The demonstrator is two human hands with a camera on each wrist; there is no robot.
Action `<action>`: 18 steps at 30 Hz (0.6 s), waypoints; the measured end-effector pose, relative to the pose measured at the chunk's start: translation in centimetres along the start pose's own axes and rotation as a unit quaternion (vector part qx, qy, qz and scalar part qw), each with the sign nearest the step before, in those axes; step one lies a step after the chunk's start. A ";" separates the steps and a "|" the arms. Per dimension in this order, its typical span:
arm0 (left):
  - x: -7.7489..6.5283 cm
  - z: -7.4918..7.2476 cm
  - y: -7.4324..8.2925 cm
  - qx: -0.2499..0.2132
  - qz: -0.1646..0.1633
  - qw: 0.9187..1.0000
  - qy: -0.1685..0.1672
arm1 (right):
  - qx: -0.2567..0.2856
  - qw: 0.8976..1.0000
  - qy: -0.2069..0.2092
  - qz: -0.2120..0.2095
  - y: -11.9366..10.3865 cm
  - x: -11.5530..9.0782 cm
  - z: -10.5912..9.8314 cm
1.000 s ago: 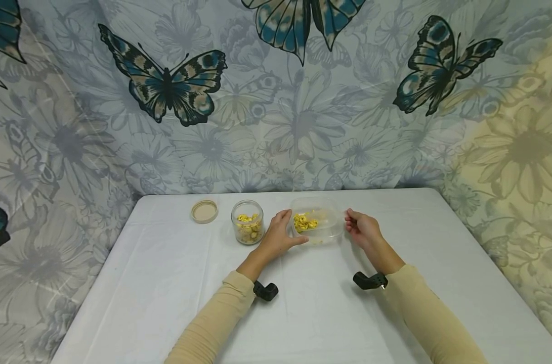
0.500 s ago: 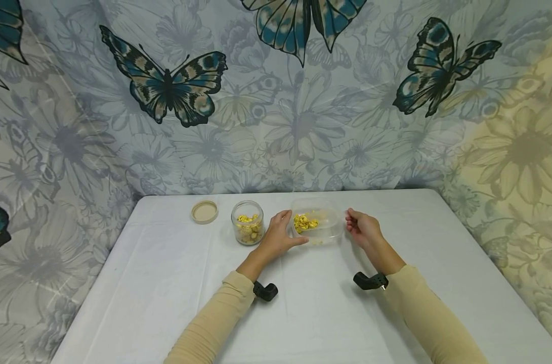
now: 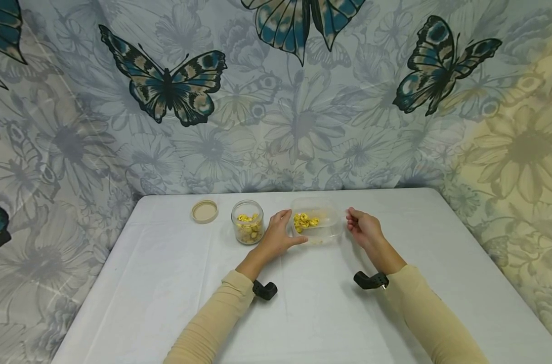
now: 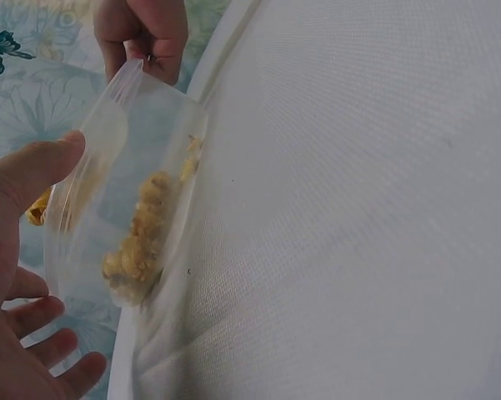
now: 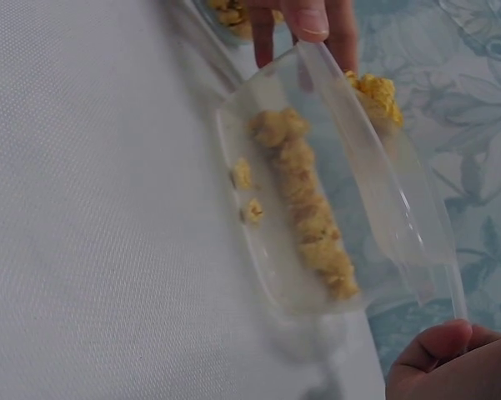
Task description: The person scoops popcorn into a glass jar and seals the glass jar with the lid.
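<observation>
A clear plastic container stands near the middle of the table's far half, with yellow popcorn heaped toward its left end. My left hand spans that end, thumb at the near corner and fingers toward the far one. At the opposite end my right hand pinches the rim between thumb and curled fingers. The right wrist view shows popcorn through the container's wall, along with a few small pieces near its bottom edge. Just left of my left hand is a lidless glass jar, partly filled with popcorn.
A round beige-rimmed lid lies left of the jar. White cloth covers the table, whose far edge meets a wall hanging printed with butterflies and flowers. Black wrist cameras sit on both forearms.
</observation>
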State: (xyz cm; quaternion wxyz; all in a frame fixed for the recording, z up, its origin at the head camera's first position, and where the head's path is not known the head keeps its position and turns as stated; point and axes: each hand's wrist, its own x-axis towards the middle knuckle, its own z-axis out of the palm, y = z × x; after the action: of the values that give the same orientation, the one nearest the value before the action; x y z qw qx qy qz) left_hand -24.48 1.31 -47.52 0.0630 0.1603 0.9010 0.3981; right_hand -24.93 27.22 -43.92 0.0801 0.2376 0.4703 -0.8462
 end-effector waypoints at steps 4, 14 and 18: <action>0.0 0.0 0.0 -0.001 -0.004 1.000 0.002 | 0.004 1.000 -0.001 0.001 -0.1 0.0 0.1; 0.0 -0.2 0.3 0.006 -0.007 1.000 -0.001 | 0.011 1.000 0.004 0.006 -0.5 -0.4 0.2; -0.1 -0.3 0.4 0.004 -0.003 1.000 -0.002 | 0.012 1.000 0.004 0.003 -0.5 -0.6 0.2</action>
State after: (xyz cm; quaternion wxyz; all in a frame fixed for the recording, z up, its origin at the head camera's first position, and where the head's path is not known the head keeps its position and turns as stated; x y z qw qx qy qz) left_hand -24.40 1.34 -47.08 0.0653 0.1583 0.9031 0.3939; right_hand -24.64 27.27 -43.11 0.0780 0.2435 0.4600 -0.8503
